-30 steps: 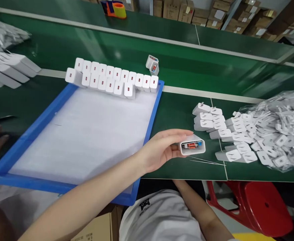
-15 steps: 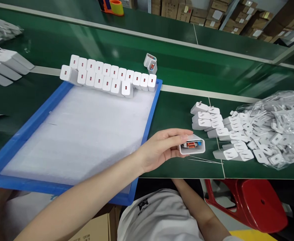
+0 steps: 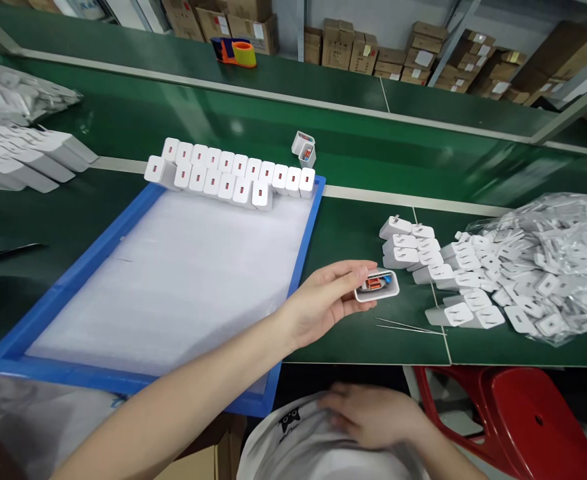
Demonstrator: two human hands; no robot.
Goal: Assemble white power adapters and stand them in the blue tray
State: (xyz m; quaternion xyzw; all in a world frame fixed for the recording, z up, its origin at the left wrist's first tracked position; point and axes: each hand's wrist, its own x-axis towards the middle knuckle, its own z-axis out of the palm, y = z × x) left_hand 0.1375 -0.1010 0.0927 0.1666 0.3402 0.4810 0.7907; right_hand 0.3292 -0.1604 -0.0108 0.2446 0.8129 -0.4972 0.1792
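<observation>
My left hand (image 3: pixel 326 300) is closed around a white charger housing (image 3: pixel 394 289) over the bench. Its open end faces me, and orange and blue electronic parts (image 3: pixel 373 285) show inside. Down by my white shirt (image 3: pixel 293 447), my right hand (image 3: pixel 373 415) is blurred by motion, so its fingers are unclear. Thin metal tweezers (image 3: pixel 408 327) lie on the bench just right of the held housing. Beyond them stand several white chargers (image 3: pixel 400 257) with slotted ends up. Two open housings (image 3: pixel 304 149) sit against the back ledge.
A blue-framed tray (image 3: pixel 293 280) with a white surface carries two rows of white chargers (image 3: pixel 227 187) at its far edge. To the right, a clear bag (image 3: pixel 573 260) spills small white end pieces. A red stool (image 3: pixel 538 420) stands below the bench; more white housings (image 3: pixel 38 160) are at left.
My right hand has risen into view from below the bench edge, over my shirt. My left hand still holds the housing, turned slightly. The view has shifted, showing more of the shelves.
</observation>
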